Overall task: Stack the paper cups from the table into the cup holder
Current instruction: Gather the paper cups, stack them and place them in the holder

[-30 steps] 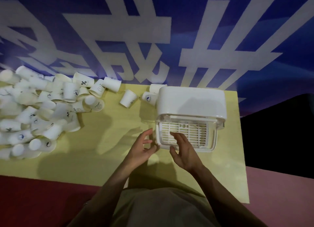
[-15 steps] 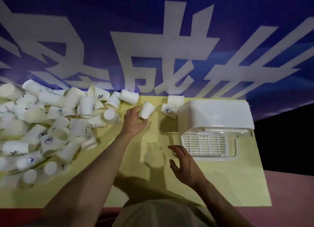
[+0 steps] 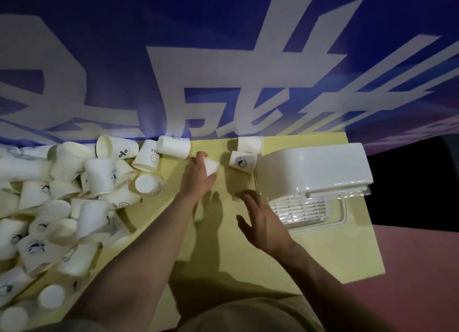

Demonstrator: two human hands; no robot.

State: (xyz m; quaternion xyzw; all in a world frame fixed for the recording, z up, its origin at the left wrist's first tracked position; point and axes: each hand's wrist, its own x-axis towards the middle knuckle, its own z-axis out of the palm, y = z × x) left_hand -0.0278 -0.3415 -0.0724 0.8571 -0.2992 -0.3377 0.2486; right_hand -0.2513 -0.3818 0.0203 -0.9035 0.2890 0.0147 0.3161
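My left hand reaches across the yellow table and grips one white paper cup near the far edge. My right hand hovers with spread, relaxed fingers just left of the white cup holder, holding nothing. The holder has a rounded white lid and a slatted white grille in a clear tray. Two more cups lie just left of the holder's back corner. A big heap of white paper cups fills the left side of the table.
A blue banner with large white characters hangs behind the table. The table's right edge runs just past the holder, with dark floor and a pinkish surface beyond. Bare yellow tabletop lies between the heap and the holder.
My left hand left the holder, reached out to the loose cup at the far edge and closed its fingers round it. My right hand drew back slightly from the grille.
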